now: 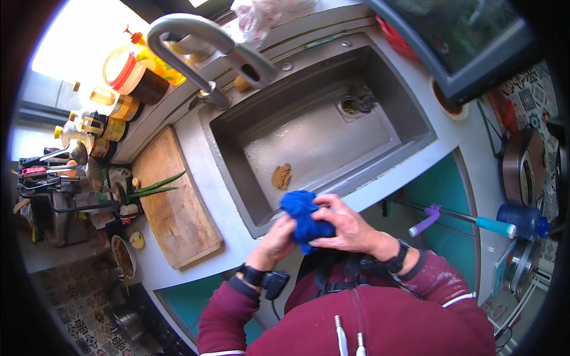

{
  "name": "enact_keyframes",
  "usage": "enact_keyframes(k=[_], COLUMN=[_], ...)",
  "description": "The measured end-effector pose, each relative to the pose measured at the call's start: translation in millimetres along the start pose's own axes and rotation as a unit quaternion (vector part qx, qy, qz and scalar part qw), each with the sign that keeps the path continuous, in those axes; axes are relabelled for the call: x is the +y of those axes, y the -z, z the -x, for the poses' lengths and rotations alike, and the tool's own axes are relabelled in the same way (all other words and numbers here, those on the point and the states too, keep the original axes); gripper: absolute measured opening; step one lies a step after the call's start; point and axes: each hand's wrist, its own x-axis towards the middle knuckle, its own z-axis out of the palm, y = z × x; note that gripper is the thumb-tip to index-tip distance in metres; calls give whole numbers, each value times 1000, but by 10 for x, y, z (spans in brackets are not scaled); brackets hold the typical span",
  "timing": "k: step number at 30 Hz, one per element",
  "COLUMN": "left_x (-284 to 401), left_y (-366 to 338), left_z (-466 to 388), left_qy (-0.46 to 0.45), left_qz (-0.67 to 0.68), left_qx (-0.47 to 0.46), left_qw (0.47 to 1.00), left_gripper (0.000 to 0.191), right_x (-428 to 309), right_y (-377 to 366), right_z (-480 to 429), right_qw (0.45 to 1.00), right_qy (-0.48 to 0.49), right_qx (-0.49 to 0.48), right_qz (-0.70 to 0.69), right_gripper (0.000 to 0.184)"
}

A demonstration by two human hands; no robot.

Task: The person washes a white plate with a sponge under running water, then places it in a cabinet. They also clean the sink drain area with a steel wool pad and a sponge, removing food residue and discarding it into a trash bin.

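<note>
A bunched blue cloth [305, 218] is held between both hands, over the near edge of a grey sink [320, 129]. My left hand [278, 238] grips its left side, with the fingertips partly hidden by the folds. Curled over the cloth's right side are the fingers of my right hand [349, 224]. Just beyond the cloth, a small brown clump [281, 176] lies on the wet sink floor. Dark scraps sit at the drain [349, 106] in the far right part of the basin.
A curved faucet [196, 33] arches over the sink's far left corner. Left of the sink lies a wooden cutting board [178, 209] with green stalks [160, 183]. Bottles and jars line the window ledge. A dark-framed panel [458, 84] overhangs the right side.
</note>
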Motion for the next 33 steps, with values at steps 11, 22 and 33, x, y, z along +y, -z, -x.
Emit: enact_keyframes(k=[11,22,33], left_x=[347,114,245], left_y=[585,1831,1891], left_z=[-735,-1351,-1953], left_qy=[17,26,57], left_qz=[-371,-750,-811], left_qx=[-83,245,234], left_qw=[925,614,534], left_gripper=[39,31,24], right_x=[-8,1335,1726], right_y=[1349,1902,1861], right_z=[317,536,371], right_qw=[906,825,819], right_qy=[-276,-355,-211], right_qx=[256,229,174], right_qz=[-195,375,504], right_gripper=[42,36,29])
